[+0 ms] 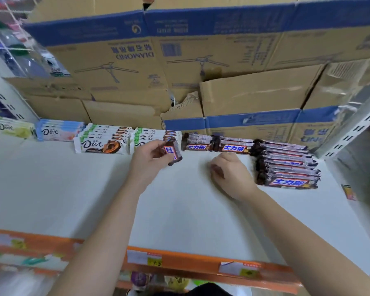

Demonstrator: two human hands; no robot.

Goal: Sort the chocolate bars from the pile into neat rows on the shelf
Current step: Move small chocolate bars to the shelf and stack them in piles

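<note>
The left hand (150, 159) is pinching 1 brown chocolate bar (173, 153) between thumb and curled fingers. It is holding the bar tilted just in front of the back row, where the white Dove stacks are meeting the brown ones.

The right hand (231, 174) is resting low over the white shelf (179, 210) with its fingers curled round a dark brown piece (217, 169). I cannot tell whether this is a whole bar.

Along the back of the shelf, bars are lying in rows:
- At far left, a pale green Dove pack (13, 127) is sitting beside a blue-and-white Dove stack (58, 130).
- Next, 2 white Dove stacks (103, 142) are lying side by side.
- To their right, 2 short brown stacks (197, 144) are lying end to end.
- At far right, a longer brown row (286, 165) is running toward the shelf's front, just beside the right hand.

Cardboard boxes (201, 71) with blue bands are standing stacked behind the bars. A small label (348, 192) is lying on the shelf to the right of the longer row. An orange edge strip (201, 263) is running along the shelf front and carrying price tags (143, 256).
</note>
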